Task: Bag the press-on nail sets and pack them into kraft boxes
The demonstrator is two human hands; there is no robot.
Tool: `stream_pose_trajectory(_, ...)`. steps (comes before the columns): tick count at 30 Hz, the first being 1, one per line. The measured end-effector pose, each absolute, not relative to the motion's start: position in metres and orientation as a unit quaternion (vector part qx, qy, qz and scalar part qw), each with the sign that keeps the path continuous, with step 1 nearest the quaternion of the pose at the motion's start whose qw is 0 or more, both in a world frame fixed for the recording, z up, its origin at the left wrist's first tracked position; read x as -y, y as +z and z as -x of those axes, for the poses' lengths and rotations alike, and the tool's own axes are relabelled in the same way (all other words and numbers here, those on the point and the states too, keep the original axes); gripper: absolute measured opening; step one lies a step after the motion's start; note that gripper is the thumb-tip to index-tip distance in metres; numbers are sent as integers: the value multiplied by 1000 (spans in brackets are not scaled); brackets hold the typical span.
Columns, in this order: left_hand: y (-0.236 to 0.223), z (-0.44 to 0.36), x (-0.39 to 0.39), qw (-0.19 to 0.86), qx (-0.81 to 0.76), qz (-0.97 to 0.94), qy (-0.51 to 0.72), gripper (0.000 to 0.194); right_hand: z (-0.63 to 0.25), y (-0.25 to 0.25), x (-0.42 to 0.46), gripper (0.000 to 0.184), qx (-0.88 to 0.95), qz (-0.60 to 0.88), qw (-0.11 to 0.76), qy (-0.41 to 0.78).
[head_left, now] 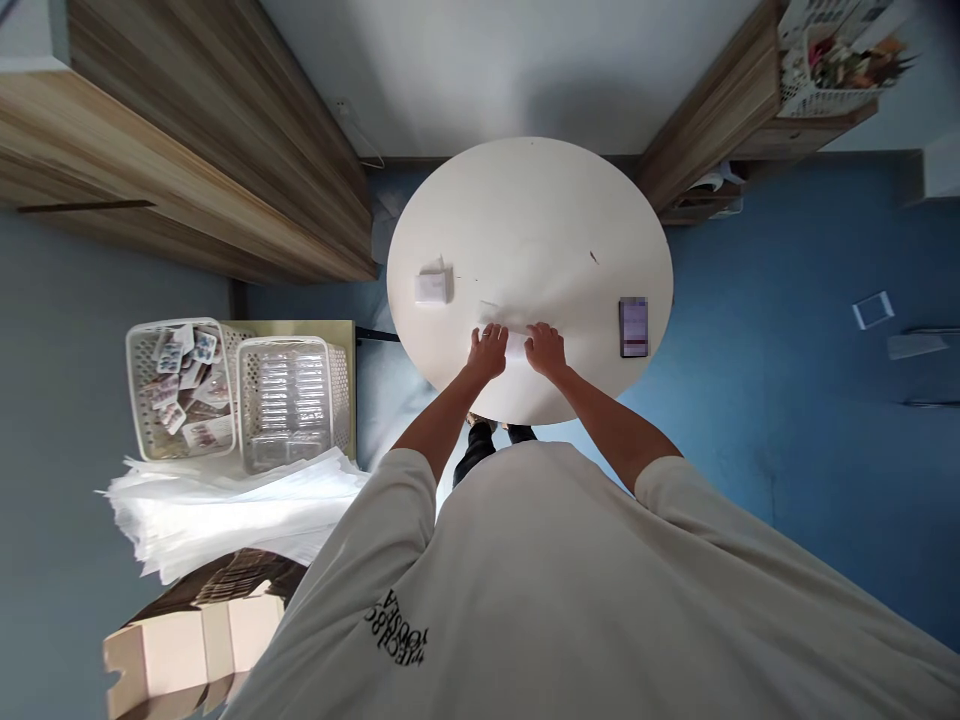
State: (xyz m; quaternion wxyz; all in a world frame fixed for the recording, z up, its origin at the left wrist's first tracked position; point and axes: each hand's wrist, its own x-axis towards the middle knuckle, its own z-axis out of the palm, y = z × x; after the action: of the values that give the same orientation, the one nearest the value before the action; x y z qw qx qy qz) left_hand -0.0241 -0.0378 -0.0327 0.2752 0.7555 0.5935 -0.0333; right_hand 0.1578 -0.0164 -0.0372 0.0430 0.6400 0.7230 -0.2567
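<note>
Both hands are over the near part of the round white table [540, 215]. My left hand [489, 351] has its fingers curled down on a thin white sheet [517, 343], which blends into the tabletop. My right hand [545, 350] is closed on the other side of that sheet, fingers pointing inward. Just beyond my left fingertips lies a pale, translucent-looking piece [491, 311]; whether it is part of the sheet I cannot tell. Farther left on the table sits a small white wrapped packet [432, 288]. What lies under my fingers is hidden.
A phone [634, 327] lies at the table's right. On the left, one white basket [129, 380] holds small packaged items, another [339, 385] clear plastic boxes. Near them are stacked white sheets [247, 510] and an open cardboard box [176, 655]. Wooden cabinets [225, 120] stand behind.
</note>
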Motion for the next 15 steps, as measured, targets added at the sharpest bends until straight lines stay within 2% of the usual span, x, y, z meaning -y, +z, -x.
stream_pose_trajectory(11,-35,18,65,262,-590,-761,-65,89,-171,-35,11,56,-740,-606,79,-281)
stream_pose_trajectory(15,-32,14,70,263,-589,-761,-64,93,-183,-31,19,57,-711,-646,17,-278)
